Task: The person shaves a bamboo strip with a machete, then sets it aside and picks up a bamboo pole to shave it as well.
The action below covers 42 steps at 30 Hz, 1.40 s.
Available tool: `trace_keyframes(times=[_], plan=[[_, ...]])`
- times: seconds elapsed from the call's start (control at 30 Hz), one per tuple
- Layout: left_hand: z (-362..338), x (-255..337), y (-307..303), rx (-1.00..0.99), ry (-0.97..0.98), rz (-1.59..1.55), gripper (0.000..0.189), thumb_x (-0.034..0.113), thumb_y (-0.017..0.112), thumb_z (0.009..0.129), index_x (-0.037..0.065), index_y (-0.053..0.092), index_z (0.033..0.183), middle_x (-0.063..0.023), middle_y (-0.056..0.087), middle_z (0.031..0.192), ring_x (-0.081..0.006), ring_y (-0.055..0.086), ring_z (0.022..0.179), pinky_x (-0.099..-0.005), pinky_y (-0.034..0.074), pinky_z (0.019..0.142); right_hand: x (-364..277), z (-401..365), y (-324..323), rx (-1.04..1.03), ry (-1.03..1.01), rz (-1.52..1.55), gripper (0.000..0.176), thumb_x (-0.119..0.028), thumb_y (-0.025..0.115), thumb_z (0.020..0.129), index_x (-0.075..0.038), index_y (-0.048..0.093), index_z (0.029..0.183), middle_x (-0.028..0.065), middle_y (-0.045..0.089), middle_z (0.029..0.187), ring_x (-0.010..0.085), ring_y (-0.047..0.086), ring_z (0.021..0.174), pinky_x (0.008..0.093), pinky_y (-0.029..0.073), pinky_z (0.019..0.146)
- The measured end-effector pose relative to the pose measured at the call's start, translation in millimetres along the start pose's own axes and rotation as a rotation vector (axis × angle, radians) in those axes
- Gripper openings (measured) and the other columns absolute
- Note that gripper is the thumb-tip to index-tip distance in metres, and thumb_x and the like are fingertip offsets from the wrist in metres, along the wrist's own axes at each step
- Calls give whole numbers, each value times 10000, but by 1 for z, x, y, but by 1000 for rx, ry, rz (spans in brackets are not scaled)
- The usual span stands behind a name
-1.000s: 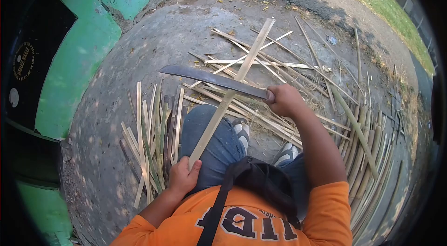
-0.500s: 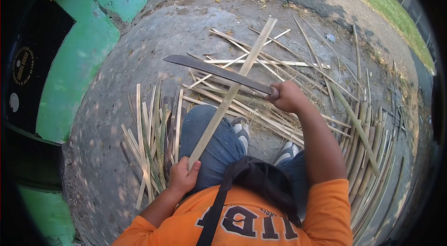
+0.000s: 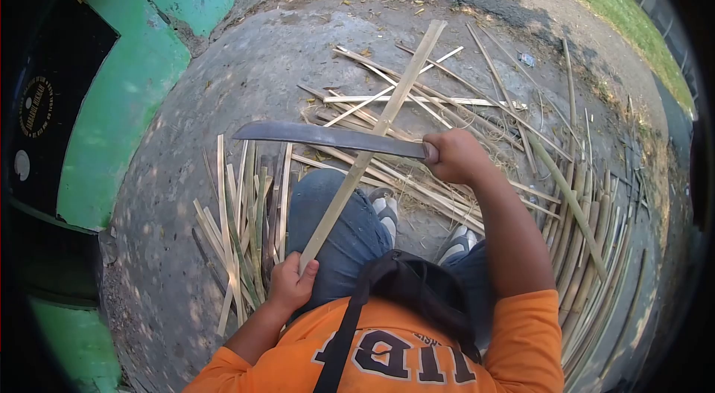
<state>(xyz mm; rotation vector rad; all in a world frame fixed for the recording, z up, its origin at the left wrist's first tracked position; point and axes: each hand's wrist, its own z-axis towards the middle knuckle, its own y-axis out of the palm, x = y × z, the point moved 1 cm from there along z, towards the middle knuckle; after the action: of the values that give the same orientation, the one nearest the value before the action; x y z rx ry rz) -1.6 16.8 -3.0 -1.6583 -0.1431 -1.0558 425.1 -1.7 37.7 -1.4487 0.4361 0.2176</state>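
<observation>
A long pale bamboo strip slants up and away from my left hand, whose fingers wrap round its near end beside my left knee. My right hand is closed on the handle of a machete. Its dark, wide blade points left and crosses the strip around the middle of its length. The tip of the blade reaches over the ground to the left of the strip. Below the crossing, the strip passes over my jeans.
Split bamboo strips lie crisscrossed on the concrete ahead of my shoes. An upright-looking bundle of strips is at my left. Longer bamboo poles are piled at my right. A green wall stands on the far left.
The machete has swung so its blade lies flatter across the view, its tip lower and further left. The strip's far end has shifted slightly up; my left hand keeps its place.
</observation>
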Motion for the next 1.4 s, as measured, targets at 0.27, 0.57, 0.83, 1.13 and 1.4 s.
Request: trace_keyframes(times=[0.27, 0.57, 0.83, 1.13, 1.4], plan=[[0, -7, 3, -14, -7, 14, 535, 495, 595, 1036, -10, 592, 858, -172, 598, 670, -286, 611, 610, -401, 460, 592, 14, -7, -6, 130, 56, 77, 176, -249, 712, 854, -75, 697, 879, 207, 682, 788, 443, 651, 765, 513, 525, 706], [-3, -6, 2, 4, 17, -14, 530, 503, 589, 1035, 3, 589, 858, -169, 587, 662, -320, 610, 612, -405, 461, 584, -4, -7, -13, -32, -85, -44, 167, -251, 681, 844, -85, 693, 852, 200, 688, 773, 434, 670, 770, 527, 532, 713], [0, -13, -1, -46, 16, -61, 525, 500, 585, 1038, 10, 573, 851, -179, 566, 630, -359, 605, 573, -416, 451, 553, 28, -8, -18, 158, 223, 314, 333, -364, 753, 888, -39, 684, 860, 212, 679, 771, 443, 649, 752, 501, 507, 682], [-3, -10, 2, 0, -9, -71, 526, 507, 590, 1034, 14, 587, 850, -156, 558, 618, -318, 598, 551, -402, 442, 543, -14, -9, -4, 33, -213, -11, 130, -195, 674, 774, -99, 674, 860, 159, 676, 747, 411, 670, 760, 532, 528, 698], [-6, -12, 5, 46, 1, -71, 519, 503, 607, 1026, 13, 599, 859, -167, 574, 635, -355, 623, 583, -414, 463, 559, 13, -13, -15, 111, 59, 93, 213, -292, 736, 841, -88, 696, 888, 184, 697, 794, 419, 676, 792, 515, 531, 722]])
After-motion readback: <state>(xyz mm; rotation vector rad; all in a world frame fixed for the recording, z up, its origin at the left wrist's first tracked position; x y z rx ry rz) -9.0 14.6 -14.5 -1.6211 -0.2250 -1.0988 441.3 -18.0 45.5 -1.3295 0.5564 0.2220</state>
